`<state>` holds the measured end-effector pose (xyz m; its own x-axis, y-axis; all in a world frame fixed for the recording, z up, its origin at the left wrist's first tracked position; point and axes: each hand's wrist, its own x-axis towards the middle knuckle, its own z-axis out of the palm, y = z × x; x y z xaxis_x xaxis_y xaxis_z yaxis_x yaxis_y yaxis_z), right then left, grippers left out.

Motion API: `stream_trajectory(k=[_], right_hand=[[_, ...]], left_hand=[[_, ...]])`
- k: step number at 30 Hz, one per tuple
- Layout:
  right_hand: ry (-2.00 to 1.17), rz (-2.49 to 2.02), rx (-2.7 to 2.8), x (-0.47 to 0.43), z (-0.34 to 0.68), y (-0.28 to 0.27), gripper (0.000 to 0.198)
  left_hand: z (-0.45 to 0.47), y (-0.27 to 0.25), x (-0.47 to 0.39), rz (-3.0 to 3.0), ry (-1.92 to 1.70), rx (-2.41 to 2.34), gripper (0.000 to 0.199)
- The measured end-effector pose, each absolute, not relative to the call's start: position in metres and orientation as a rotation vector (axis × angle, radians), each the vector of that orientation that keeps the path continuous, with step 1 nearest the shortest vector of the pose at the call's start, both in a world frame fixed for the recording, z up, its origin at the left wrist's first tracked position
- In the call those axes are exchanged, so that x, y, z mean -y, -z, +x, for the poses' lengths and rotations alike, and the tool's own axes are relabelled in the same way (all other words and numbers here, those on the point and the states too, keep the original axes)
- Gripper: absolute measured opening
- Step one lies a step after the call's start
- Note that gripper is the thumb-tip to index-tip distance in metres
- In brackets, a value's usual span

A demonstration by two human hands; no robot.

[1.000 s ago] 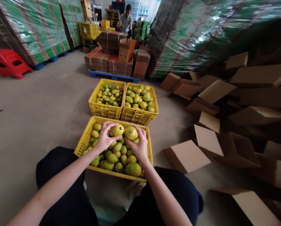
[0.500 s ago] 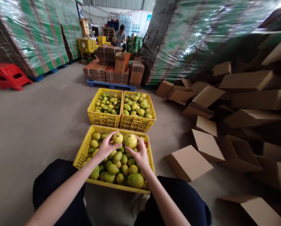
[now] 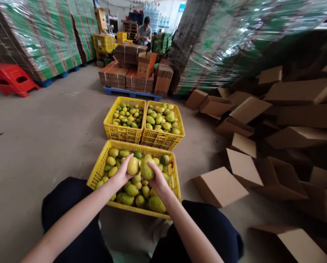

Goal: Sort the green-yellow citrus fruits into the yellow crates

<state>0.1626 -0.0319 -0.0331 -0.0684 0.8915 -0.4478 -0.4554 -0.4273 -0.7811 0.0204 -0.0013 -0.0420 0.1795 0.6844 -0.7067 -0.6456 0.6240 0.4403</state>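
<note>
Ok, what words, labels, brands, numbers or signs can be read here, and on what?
No text can be read.
Blue panel at the back: any lettering is too small.
Wrapped stack at left: any print is lost under shiny film.
Front crate: no legible marking.
Held fruits: no text shows.
</note>
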Motion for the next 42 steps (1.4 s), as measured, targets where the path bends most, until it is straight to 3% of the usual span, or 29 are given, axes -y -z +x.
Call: stream_trajectory(k=[4, 11, 17, 21, 30, 34, 42], right_hand=[[-1.799, -1.166, 0.457, 0.023, 0.163, 0.023, 0.033], [-1.887, -1.133, 0.41, 0.022, 0.173, 0.015, 0.025], [-1.788, -1.112, 0.461, 0.02, 0.173, 0.018, 0.03], [-1.672, -1.138, 0.503, 0.019, 0.173, 0.02, 0.036], [-1.773, -1.234, 0.273, 0.017, 0.18, 0.027, 0.034], [-1.685, -1.234, 0.32, 0.014, 0.181, 0.03, 0.036], [-1.86, -1.108, 0.239, 0.016, 0.18, 0.016, 0.023]], left_hand=[[0.02, 0.029, -0.002, 0.082, -0.989, -1.118, 0.018], [0.015, 0.022, -0.005, -0.109, -1.007, -0.971, 0.04], [0.012, 0.014, -0.002, -0.1, -1.117, -1.024, 0.02], [0.009, 0.016, -0.002, -0.079, -1.183, -0.994, 0.029], [0.003, 0.024, -0.005, -0.083, -1.083, -0.887, 0.04], [0.001, 0.018, -0.006, -0.062, -1.127, -0.892, 0.039], [0.0, 0.02, -0.006, -0.063, -1.122, -0.769, 0.045]])
